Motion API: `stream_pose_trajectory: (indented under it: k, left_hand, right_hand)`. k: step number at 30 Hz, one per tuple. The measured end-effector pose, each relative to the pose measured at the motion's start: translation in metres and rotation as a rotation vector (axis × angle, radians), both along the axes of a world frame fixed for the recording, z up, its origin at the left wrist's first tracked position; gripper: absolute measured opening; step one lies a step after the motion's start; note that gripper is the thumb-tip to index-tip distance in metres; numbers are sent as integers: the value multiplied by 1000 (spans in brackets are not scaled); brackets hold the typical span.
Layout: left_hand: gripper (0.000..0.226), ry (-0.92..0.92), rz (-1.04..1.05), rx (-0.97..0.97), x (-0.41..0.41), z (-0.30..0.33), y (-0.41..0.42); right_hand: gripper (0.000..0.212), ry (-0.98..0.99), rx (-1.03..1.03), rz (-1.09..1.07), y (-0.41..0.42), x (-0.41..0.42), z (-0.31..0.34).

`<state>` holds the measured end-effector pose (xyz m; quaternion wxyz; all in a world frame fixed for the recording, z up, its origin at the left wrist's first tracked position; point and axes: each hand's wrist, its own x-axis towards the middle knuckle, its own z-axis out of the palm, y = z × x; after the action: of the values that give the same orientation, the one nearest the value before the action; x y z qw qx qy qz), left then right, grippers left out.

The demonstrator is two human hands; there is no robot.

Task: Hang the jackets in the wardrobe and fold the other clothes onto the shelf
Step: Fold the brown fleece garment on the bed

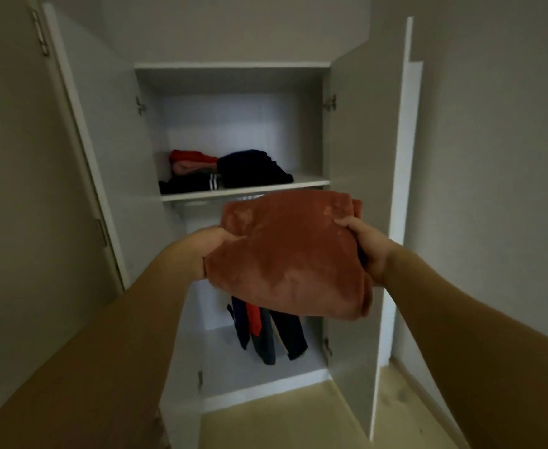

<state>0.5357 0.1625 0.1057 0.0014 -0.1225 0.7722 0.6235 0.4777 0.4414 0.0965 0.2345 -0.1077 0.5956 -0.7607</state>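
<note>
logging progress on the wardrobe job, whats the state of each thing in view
rust-brown fleece garment: folded, held in both hands
left hand: gripping it
right hand: gripping it
white wardrobe doors: open
white shelf: holds folded clothes
dark jackets: hanging below

— Where is there room on the shelf [308, 183]?

— Its right end lies bare; the left and middle are taken by a pile of folded clothes [224, 171].

— And above the pile?

— Open space up to the wardrobe's top panel [230, 65] (upper centre of the frame).

— Lower down?

— Hanging jackets [266, 332] fill the lower centre, and both doors [360, 176] stand swung wide at left and right.
</note>
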Motion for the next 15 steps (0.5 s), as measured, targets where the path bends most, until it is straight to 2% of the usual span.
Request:
stream_pose_trajectory:
  k: [7, 9, 12, 15]
  left_hand:
    - [17, 48, 223, -8, -118, 40, -85]
    - [20, 83, 279, -24, -148, 51, -110]
    - [23, 103, 372, 9, -193, 66, -155]
    - [15, 106, 410, 1, -240, 82, -202]
  right_hand:
    - [47, 26, 60, 125, -112, -165, 34]
    - [43, 31, 70, 148, -145, -205, 44]
    - [37, 56, 64, 157, -196, -262, 57]
    - [36, 96, 34, 151, -250, -319, 74]
